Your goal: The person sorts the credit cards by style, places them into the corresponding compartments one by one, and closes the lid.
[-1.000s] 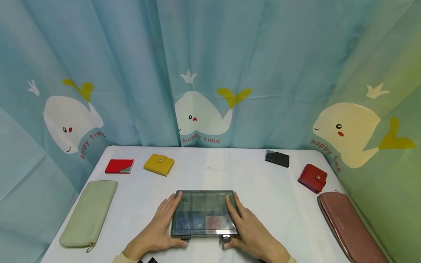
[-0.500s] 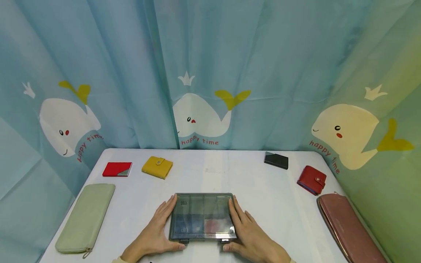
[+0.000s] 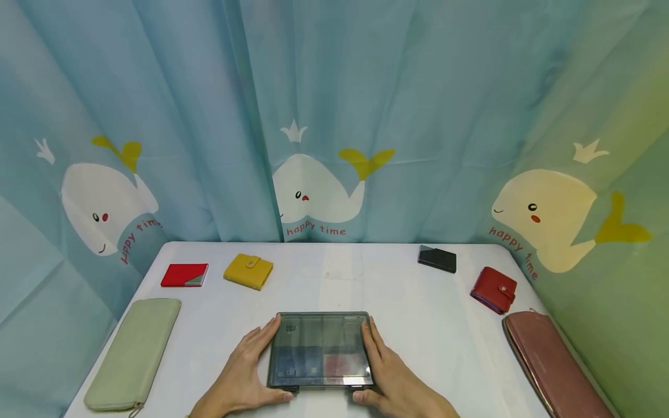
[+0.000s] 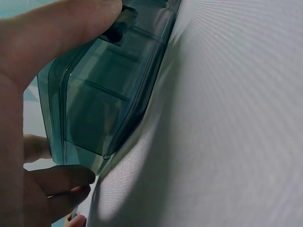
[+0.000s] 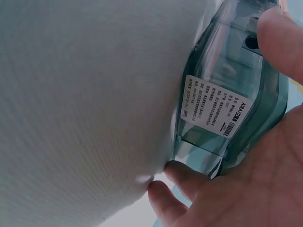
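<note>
A smoky translucent plastic storage box (image 3: 321,348) with divided compartments lies lid up at the front middle of the white table. Through its lid show a blue card with "VIP" lettering and a reddish one. My left hand (image 3: 243,368) grips its left side, thumb by the left front latch (image 4: 118,30). My right hand (image 3: 397,371) holds the right side, with a finger along the lid's edge and the thumb near the right latch. In the right wrist view a white printed label (image 5: 217,106) sits on the box's side wall. The lid is down.
On the left lie a red card case (image 3: 180,275), a yellow snap wallet (image 3: 248,271) and a pale green long wallet (image 3: 135,354). On the right are a black card case (image 3: 437,259), a red snap wallet (image 3: 494,289) and a brownish-pink long wallet (image 3: 555,360). Curtains (image 3: 334,104) hang behind.
The head view has tilted slightly, so everything sits a little lower in it. Both hands keep their places on the box, and the wallets and card cases stay where they were.
</note>
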Available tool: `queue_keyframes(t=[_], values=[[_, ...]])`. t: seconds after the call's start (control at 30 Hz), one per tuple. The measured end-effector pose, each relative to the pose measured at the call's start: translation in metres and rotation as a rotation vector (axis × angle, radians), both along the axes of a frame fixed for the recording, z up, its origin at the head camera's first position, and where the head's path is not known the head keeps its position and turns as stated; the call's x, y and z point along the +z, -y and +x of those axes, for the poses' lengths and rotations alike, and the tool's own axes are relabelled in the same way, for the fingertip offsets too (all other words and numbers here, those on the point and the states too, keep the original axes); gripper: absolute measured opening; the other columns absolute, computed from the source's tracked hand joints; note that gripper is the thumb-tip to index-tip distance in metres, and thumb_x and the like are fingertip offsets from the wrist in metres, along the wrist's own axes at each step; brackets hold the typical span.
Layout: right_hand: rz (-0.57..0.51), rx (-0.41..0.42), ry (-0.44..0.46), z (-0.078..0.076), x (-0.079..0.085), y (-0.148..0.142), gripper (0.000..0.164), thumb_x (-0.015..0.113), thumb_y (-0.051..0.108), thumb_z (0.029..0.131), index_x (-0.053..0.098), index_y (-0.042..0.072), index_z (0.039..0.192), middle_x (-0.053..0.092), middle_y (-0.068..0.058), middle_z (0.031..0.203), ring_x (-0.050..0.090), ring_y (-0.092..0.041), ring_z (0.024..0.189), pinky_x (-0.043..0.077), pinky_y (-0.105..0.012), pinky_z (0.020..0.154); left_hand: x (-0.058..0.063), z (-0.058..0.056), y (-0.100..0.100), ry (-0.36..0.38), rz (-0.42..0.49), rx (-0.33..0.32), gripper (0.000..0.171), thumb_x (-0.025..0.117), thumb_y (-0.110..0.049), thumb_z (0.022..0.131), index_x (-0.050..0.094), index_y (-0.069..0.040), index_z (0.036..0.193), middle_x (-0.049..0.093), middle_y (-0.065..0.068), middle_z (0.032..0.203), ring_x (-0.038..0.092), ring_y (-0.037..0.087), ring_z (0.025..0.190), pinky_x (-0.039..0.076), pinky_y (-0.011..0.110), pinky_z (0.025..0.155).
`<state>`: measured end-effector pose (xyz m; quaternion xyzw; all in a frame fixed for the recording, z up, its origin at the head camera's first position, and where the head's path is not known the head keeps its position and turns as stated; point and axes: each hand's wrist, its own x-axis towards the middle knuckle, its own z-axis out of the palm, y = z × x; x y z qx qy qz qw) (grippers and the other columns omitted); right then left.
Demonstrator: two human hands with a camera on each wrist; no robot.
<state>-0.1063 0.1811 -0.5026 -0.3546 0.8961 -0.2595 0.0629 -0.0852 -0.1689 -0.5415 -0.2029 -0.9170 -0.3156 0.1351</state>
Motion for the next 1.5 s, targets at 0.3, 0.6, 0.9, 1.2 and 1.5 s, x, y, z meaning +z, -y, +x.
queue_keyframes(t=[0.3, 0.6, 0.9, 1.2, 1.5], values=[[-0.004, 0.008, -0.034, 0.001, -0.002, -0.002, 0.117, 0.072, 0.055, 0.096, 0.002, -0.007, 0.167, 0.004, -0.035, 0.173, 0.025, -0.055, 0.154, 0.050, -0.064, 0.110, -0.001, -0.001, 0.004, 0.102, 0.074, 0.003, 0.123, 0.091, -0.070, 0.067, 0.039, -0.020, 0.166, 0.049, 0.002, 0.165, 0.056, 0.041, 0.140, 0.047, 0.065, 0.110], [0.007, -0.010, -0.109, 0.000, -0.002, -0.002, 0.115, 0.069, 0.060, 0.096, 0.007, -0.008, 0.167, 0.011, -0.034, 0.173, 0.030, -0.052, 0.154, 0.049, -0.060, 0.112, -0.003, -0.005, 0.012, 0.104, 0.116, -0.051, 0.119, 0.090, -0.069, 0.071, 0.037, -0.022, 0.167, 0.046, -0.002, 0.167, 0.054, 0.042, 0.142, 0.047, 0.064, 0.110], [0.020, -0.057, -0.037, 0.005, 0.004, 0.000, 0.116, 0.070, 0.059, 0.096, 0.007, -0.005, 0.168, 0.007, -0.030, 0.175, 0.025, -0.049, 0.158, 0.043, -0.066, 0.115, -0.003, -0.004, 0.012, 0.224, 0.206, -0.052, 0.127, 0.100, -0.053, 0.062, 0.035, -0.027, 0.168, 0.045, 0.003, 0.168, 0.046, 0.048, 0.145, 0.043, 0.077, 0.106], [0.027, -0.069, 0.006, 0.003, 0.007, -0.001, 0.115, 0.068, 0.059, 0.097, 0.004, -0.004, 0.168, 0.003, -0.029, 0.176, 0.024, -0.049, 0.158, 0.038, -0.069, 0.118, 0.002, -0.005, 0.008, 0.192, 0.185, -0.033, 0.125, 0.101, -0.052, 0.062, 0.038, -0.026, 0.167, 0.048, 0.000, 0.165, 0.050, 0.040, 0.143, 0.049, 0.071, 0.105], [0.016, -0.084, 0.074, 0.005, 0.002, 0.001, 0.116, 0.066, 0.062, 0.097, -0.001, 0.001, 0.170, -0.003, -0.020, 0.178, 0.018, -0.043, 0.161, 0.036, -0.067, 0.120, 0.006, -0.001, 0.011, 0.214, 0.179, -0.020, 0.124, 0.101, -0.052, 0.063, 0.038, -0.028, 0.166, 0.047, -0.004, 0.166, 0.050, 0.035, 0.146, 0.050, 0.067, 0.107]])
